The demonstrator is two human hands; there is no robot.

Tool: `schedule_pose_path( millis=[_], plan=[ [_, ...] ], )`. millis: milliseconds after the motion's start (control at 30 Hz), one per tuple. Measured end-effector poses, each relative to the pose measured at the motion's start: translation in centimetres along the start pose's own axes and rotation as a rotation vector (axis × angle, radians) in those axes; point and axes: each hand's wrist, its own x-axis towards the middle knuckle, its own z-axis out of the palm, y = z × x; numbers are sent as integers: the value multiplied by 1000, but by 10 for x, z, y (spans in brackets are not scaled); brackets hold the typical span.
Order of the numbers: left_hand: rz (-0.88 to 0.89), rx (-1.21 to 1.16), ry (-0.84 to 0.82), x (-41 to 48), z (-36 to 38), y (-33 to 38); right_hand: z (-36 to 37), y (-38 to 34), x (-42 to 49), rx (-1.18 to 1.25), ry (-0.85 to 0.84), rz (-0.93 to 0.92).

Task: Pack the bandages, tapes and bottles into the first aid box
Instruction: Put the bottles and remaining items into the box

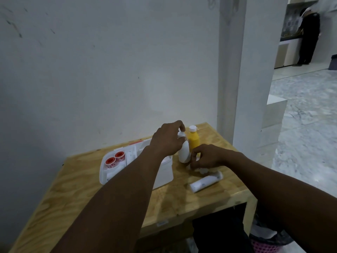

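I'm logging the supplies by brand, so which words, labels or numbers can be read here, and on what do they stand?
No text can be read in this view.
Tape rolls in the first aid box: red print, too blurred.
Bandage roll lying on the table: small dark mark, illegible.
White bottle and yellow bottle: no label visible.
Sticker on the table's front edge: too small.

Light plywood table against a scuffed white wall. White pillar to the right of the table. Marbled grey floor beyond. Pink basket with a dark liner on the floor by the table's right end. A person in dark clothes stands at a far counter, back turned.
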Motion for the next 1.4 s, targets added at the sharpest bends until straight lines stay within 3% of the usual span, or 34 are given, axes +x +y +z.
schedule_pose_path(
  millis=[133,300,533,700,867,1400],
  plan=[
    [-4,-82,113,-1,-22,0,-17,-8,-6,-104,13,-26],
    [-33,-112,220,-4,-63,-6,-55,-38,-14,-58,23,-10],
    [-125,-94,284,-23,-115,-30,-88,-98,-14,-14,191,-123],
    [-168,-112,255,-43,-125,-47,-69,-135,-9,-120,255,-250],
    [-188,-127,200,-53,-115,-59,-37,-144,2,-219,231,-245],
    [-201,-170,132,-50,-95,-68,-16,-127,16,-190,208,-270]
  ],
)
